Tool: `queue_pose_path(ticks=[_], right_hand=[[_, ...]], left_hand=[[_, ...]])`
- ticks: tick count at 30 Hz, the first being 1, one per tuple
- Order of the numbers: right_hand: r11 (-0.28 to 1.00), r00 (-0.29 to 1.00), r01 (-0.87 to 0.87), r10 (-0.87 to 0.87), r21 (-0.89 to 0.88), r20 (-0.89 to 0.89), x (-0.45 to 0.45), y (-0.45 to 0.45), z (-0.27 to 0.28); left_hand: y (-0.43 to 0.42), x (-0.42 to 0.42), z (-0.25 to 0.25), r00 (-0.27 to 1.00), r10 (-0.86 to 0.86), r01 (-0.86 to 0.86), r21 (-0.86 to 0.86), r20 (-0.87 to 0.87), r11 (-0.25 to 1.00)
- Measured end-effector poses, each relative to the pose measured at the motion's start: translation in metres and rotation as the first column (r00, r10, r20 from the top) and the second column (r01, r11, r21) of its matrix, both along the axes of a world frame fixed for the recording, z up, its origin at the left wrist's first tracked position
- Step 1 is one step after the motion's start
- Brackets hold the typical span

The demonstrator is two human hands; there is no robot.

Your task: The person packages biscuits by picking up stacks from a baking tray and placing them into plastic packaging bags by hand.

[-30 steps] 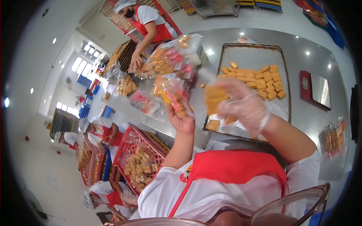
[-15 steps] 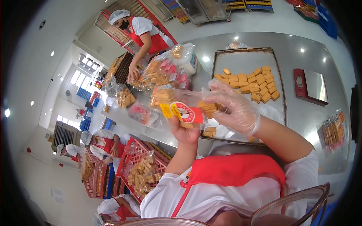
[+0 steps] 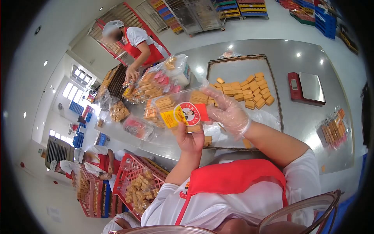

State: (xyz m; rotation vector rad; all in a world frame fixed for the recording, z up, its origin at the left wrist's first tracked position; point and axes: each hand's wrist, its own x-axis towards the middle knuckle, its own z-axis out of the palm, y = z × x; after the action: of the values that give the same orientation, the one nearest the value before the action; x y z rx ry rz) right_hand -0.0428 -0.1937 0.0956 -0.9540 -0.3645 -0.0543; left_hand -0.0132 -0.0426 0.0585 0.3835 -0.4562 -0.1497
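Note:
A clear plastic bag of biscuits (image 3: 165, 103) with a yellow, red and white label is held up over the table. My bare left hand (image 3: 190, 140) grips its lower side, thumb on the label. My right hand (image 3: 230, 116), in a clear plastic glove, is closed at the bag's right, open end, with fingers above and thumb by the label's edge. Rows of biscuits show inside the bag, some close to the right fingertips. Behind the right hand lies a baking tray (image 3: 276, 102) lined with paper, with many loose rectangular biscuits (image 3: 255, 89) on it.
On the steel table (image 3: 302, 52) are a red kitchen scale (image 3: 296, 86) and a packed bag of biscuits (image 3: 334, 130) at right. Filled bags (image 3: 150, 84) are piled at left near a co-worker (image 3: 142, 46). A red crate (image 3: 124, 167) of biscuit packs stands at lower left.
The biscuits that my right hand held at the bag's mouth are now inside the bag. My right hand has shifted to the bag's end. The whole view has moved slightly.

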Motion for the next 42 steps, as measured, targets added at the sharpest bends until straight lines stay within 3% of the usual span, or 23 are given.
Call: queue_pose_path(ticks=[2,4,7,10,13,16,19,22,23,24,25,27,29,31,32,35,36,38,39,40,41,42], right_hand=[[0.961,0.978,0.12,-0.072,-0.249,0.194,0.002,-0.003,-0.001],[0.762,0.877,0.404,-0.165,-0.506,0.451,0.005,-0.01,0.002],[0.468,0.637,0.739,-0.254,-0.484,0.728,0.01,-0.009,0.002],[0.049,0.558,0.826,-0.216,-0.561,0.802,-0.004,-0.013,0.021],[-0.013,0.313,0.946,-0.224,-0.324,0.923,0.001,-0.011,0.022],[0.099,0.317,0.947,-0.146,-0.305,0.937,0.006,-0.015,0.02],[0.433,0.61,0.769,-0.282,-0.469,0.74,0.016,-0.012,0.008],[0.899,0.943,0.252,-0.145,-0.359,0.299,0.022,-0.008,0.004],[0.892,0.961,0.208,-0.109,-0.401,0.254,0.02,-0.009,0.006],[0.883,0.975,0.161,-0.074,-0.442,0.208,0.014,-0.013,0.012],[0.87,0.987,0.111,-0.039,-0.48,0.159,0.007,-0.017,0.019],[0.857,0.942,0.179,-0.008,-0.483,0.336,-0.011,-0.026,0.036],[0.748,0.881,0.278,0.052,-0.603,0.47,-0.016,-0.031,0.041],[0.485,0.833,0.395,0.169,-0.781,0.527,-0.019,-0.034,0.037],[0.566,0.769,0.469,0.116,-0.678,0.629,-0.019,-0.026,0.026],[0.554,0.896,0.279,0.144,-0.784,0.42,-0.033,-0.044,0.052],[0.477,0.863,0.396,0.098,-0.785,0.495,-0.034,-0.064,0.062],[0.57,0.827,0.547,-0.253,-0.614,0.502,-0.013,-0.121,0.084],[0.505,0.762,0.647,-0.407,-0.571,0.504,-0.005,-0.154,0.098],[0.348,0.645,0.756,-0.541,-0.554,0.54,0.001,-0.192,0.111],[0.128,0.507,0.816,-0.626,-0.563,0.592,0.005,-0.234,0.127],[-0.169,0.377,0.788,-0.628,-0.593,0.68,0.003,-0.277,0.146]], left_hand=[[0.002,-0.001,0.002,0.999,-0.028,0.028,-0.009,-0.029,1.0],[0.003,0.0,0.001,0.996,-0.054,0.053,-0.013,-0.074,0.999],[-0.002,-0.003,0.002,0.992,-0.036,0.037,0.007,-0.121,0.999],[-0.003,-0.007,0.003,0.99,-0.112,0.11,-0.024,-0.085,0.994],[-0.006,-0.009,0.005,0.99,-0.106,0.105,-0.009,-0.094,0.994],[-0.007,-0.011,0.003,0.985,-0.133,0.132,-0.014,-0.109,0.991],[-0.01,-0.013,0.0,0.979,-0.164,0.162,-0.023,-0.121,0.986],[-0.01,-0.011,-0.004,0.984,-0.16,0.16,-0.007,-0.082,0.987],[-0.011,-0.012,-0.005,0.989,-0.145,0.146,0.026,-0.028,0.989],[-0.011,-0.012,-0.005,0.991,-0.131,0.129,0.058,0.026,0.99],[-0.007,-0.014,-0.003,0.975,-0.222,0.22,0.064,0.015,0.973],[0.008,-0.013,0.003,0.951,-0.308,0.303,0.134,0.015,0.943],[0.022,-0.008,0.006,0.951,-0.306,0.285,0.265,0.04,0.921],[0.032,-0.006,-0.001,0.972,-0.187,0.078,0.555,0.142,0.828],[0.032,-0.006,-0.005,0.988,-0.132,0.065,0.562,0.079,0.825],[0.041,-0.002,-0.026,0.987,-0.159,0.132,0.448,0.025,0.884],[0.044,-0.001,-0.029,0.981,-0.192,0.173,0.39,0.01,0.904],[0.052,-0.002,-0.034,0.967,-0.255,0.251,0.268,-0.019,0.93],[0.057,0.0,-0.037,0.972,-0.235,0.23,0.261,-0.011,0.937],[0.062,0.001,-0.042,0.976,-0.216,0.21,0.253,-0.005,0.944],[0.067,0.001,-0.046,0.98,-0.198,0.193,0.245,-0.002,0.95],[0.07,0.0,-0.047,0.983,-0.184,0.18,0.219,-0.001,0.959]])
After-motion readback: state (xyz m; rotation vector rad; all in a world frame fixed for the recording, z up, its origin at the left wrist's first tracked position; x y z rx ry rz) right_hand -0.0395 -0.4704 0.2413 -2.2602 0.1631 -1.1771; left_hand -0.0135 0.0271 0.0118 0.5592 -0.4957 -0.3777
